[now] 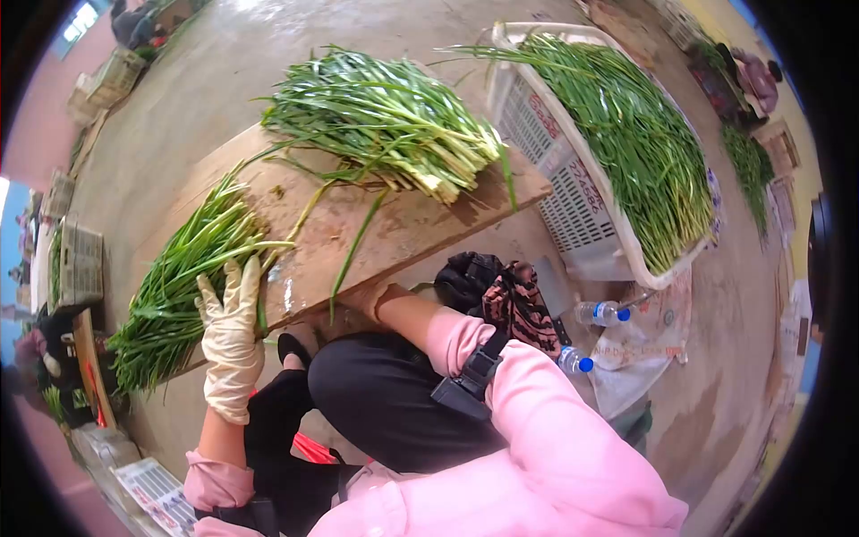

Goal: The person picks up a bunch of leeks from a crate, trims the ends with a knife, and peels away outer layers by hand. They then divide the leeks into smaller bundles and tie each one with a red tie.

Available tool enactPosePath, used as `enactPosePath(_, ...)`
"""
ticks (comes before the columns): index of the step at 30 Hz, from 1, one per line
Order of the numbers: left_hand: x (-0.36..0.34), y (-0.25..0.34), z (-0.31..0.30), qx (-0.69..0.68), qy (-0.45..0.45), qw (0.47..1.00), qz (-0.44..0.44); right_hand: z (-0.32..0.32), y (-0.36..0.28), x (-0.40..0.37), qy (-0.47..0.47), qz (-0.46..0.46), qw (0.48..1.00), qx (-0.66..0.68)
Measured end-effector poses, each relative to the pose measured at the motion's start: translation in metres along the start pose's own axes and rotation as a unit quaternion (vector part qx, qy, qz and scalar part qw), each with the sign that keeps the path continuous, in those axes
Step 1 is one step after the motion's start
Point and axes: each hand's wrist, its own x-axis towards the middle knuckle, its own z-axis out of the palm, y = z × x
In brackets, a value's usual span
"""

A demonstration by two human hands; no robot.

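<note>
Your wooden board sits before you, likely for easy reach, the crate beside it; the larger green bundle lies across it, the smaller bundle leftmost, your left hand spread-fingered there, perhaps steadying; your right hand is hidden, fingers impossible to tell

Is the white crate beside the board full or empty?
Full: garlic chives pack the white crate, reaching its rim.

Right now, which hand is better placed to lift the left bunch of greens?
Probably the left hand: gloved, it rests against the left bunch, while the right hand is mostly hidden at the near edge of the board.
</note>
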Motion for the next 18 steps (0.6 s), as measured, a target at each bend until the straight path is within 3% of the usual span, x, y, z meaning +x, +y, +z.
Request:
enactPosePath(8,0.008,0.006,-0.011,0.005,0.015,0.995,0.096,-0.002,0.003,0.002,-0.025,0.007,1.0,0.005)
enactPosePath(18,0.008,0.0,0.001,0.016,0.031,0.994,0.108,-0.013,-0.003,0.002,-0.117,0.035,0.992,0.024)
